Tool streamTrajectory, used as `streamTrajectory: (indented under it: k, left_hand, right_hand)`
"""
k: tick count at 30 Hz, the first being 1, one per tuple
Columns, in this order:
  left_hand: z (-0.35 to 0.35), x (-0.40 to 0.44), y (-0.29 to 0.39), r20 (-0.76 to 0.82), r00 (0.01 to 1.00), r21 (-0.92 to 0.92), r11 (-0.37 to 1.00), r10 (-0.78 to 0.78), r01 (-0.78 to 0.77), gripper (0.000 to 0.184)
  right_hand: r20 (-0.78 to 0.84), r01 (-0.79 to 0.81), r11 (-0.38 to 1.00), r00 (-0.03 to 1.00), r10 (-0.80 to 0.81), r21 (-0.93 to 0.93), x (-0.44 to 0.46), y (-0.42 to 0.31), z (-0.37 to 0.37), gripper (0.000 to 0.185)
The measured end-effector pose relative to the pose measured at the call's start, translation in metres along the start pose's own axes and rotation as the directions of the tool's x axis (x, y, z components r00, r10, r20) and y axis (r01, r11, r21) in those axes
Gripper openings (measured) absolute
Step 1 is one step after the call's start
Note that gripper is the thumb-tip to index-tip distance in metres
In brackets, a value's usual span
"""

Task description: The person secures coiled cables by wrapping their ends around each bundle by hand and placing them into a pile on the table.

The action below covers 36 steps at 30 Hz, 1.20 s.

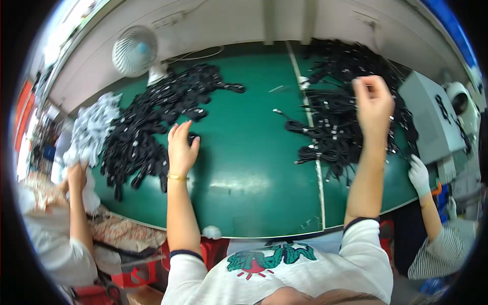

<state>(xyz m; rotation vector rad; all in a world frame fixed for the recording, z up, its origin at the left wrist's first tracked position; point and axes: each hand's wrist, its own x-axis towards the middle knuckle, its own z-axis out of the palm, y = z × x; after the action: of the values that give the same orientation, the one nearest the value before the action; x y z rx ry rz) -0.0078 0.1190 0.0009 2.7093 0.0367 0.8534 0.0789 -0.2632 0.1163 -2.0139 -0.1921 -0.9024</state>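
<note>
On the left side of the green table, my left hand (183, 151) is open, its fingers stretched out and its thumb apart. It is beside a large pile of black cable bundles (137, 134), with one small black coil (192, 138) showing just behind its fingers. Farther right, my right hand (375, 104) is raised over a second heap of coiled black cables (333, 129) with metal plugs. Its fingers are pinched together; whatever may be between them is hidden or too small to name.
A white fan (136, 51) stands at the back left, near a pile of pale plastic bags (94, 124). A grey box (432, 117) stands at the right. Co-workers' hands are at both sides: a bare hand (76, 177) left, a white-gloved hand (419, 176) right.
</note>
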Motion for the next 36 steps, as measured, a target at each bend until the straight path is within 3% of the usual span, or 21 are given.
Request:
streamTrajectory:
  k: [1, 2, 4, 5, 8, 11, 12, 15, 16, 17, 18, 21, 23, 25, 28, 29, 31, 33, 35, 36]
  left_hand:
    - [0.001, -0.006, -0.017, 0.144, 0.989, 0.251, 0.968, -0.024, -0.013, 0.047]
    - [0.009, -0.010, -0.028, 0.327, 0.934, 0.323, 0.946, -0.141, 0.029, 0.048]
    - [0.015, -0.014, -0.028, 0.304, 0.944, 0.250, 0.967, -0.130, 0.052, 0.045]
    - [0.010, -0.011, -0.018, 0.335, 0.934, 0.199, 0.978, -0.124, 0.059, 0.044]
    - [0.004, -0.004, 0.005, 0.351, 0.931, 0.103, 0.992, -0.102, 0.070, 0.044]
    - [0.006, -0.002, 0.014, 0.448, 0.893, 0.039, 0.999, -0.039, 0.023, 0.042]
    - [0.011, -0.006, 0.013, 0.426, 0.905, -0.059, 0.998, 0.009, 0.018, 0.042]
    - [0.006, -0.011, 0.028, 0.416, 0.908, -0.027, 0.998, 0.059, -0.052, 0.040]
    - [0.008, -0.009, 0.036, 0.424, 0.905, -0.041, 0.998, -0.022, 0.043, 0.038]
    - [0.011, -0.009, 0.042, 0.410, 0.912, 0.004, 1.000, -0.014, 0.014, 0.037]
    - [0.015, -0.008, 0.048, 0.395, 0.918, 0.050, 0.999, -0.005, -0.016, 0.036]
    - [0.022, -0.012, 0.056, 0.452, 0.885, -0.135, 0.989, 0.112, -0.056, 0.038]
    - [0.023, -0.015, 0.061, 0.423, 0.894, -0.123, 0.987, 0.146, -0.103, 0.038]
    - [0.027, -0.015, 0.056, 0.426, 0.895, -0.226, 0.973, 0.133, -0.037, 0.038]
    - [0.020, -0.013, 0.058, 0.426, 0.899, -0.251, 0.968, 0.097, 0.014, 0.038]
    - [0.015, -0.012, 0.062, 0.384, 0.913, -0.251, 0.967, 0.136, -0.039, 0.038]
    - [0.010, -0.011, 0.072, 0.314, 0.906, -0.288, 0.938, 0.282, -0.193, 0.040]
    - [0.011, -0.010, 0.077, 0.297, 0.919, -0.295, 0.940, 0.259, -0.170, 0.038]
    - [0.019, -0.011, 0.075, 0.391, 0.904, -0.534, 0.843, 0.174, 0.069, 0.033]
    - [0.023, -0.014, 0.074, 0.364, 0.906, -0.655, 0.751, 0.215, 0.084, 0.028]
  right_hand:
    - [-0.017, 0.084, 0.949, 0.996, -0.093, -0.303, 0.005, 0.007, -0.007, 0.011]
    - [0.070, 0.022, 0.890, 0.997, 0.011, -0.455, 0.005, 0.004, -0.010, 0.016]
    - [0.082, 0.239, 0.649, 0.961, -0.263, -0.722, -0.002, 0.008, 0.003, 0.022]
    - [0.128, 0.247, 0.736, 0.968, -0.216, -0.630, -0.007, 0.004, 0.008, 0.028]
    - [0.186, 0.427, 0.766, 0.903, -0.387, -0.480, -0.026, -0.022, 0.027, 0.029]
    - [0.368, 0.518, 0.811, 0.834, -0.410, -0.271, -0.054, -0.039, 0.048, 0.030]
    - [0.451, 0.538, 0.816, 0.795, -0.406, -0.213, -0.065, -0.043, 0.057, 0.030]
    - [0.636, 0.562, 0.826, 0.655, -0.408, -0.049, -0.100, -0.043, 0.080, 0.032]
    - [0.681, 0.560, 0.828, 0.615, -0.397, -0.024, -0.109, -0.042, 0.084, 0.033]
    - [0.722, 0.558, 0.830, 0.573, -0.386, 0.001, -0.114, -0.041, 0.088, 0.033]
    - [0.724, 0.557, 0.831, 0.574, -0.382, -0.004, -0.117, -0.039, 0.092, 0.033]
    - [0.755, 0.453, 0.891, 0.573, -0.319, 0.033, -0.125, -0.031, 0.104, 0.041]
    - [0.753, 0.446, 0.893, 0.570, -0.329, 0.053, -0.134, -0.023, 0.113, 0.041]
    - [0.747, 0.435, 0.897, 0.571, -0.341, 0.077, -0.143, -0.013, 0.123, 0.042]
    - [0.754, 0.459, 0.872, 0.510, -0.415, 0.169, -0.151, -0.001, 0.136, 0.027]
    - [0.676, 0.362, 0.907, 0.614, -0.407, 0.218, -0.150, -0.002, 0.136, 0.018]
    - [0.632, 0.180, 0.938, 0.699, -0.335, 0.298, -0.140, -0.007, 0.132, 0.011]
    - [0.599, 0.169, 0.932, 0.727, -0.338, 0.320, -0.131, -0.016, 0.124, 0.011]
    - [0.587, -0.002, 0.918, 0.769, -0.252, 0.397, -0.126, -0.024, 0.118, 0.012]
    - [0.614, -0.172, 0.877, 0.773, -0.162, 0.448, -0.126, -0.022, 0.117, 0.013]
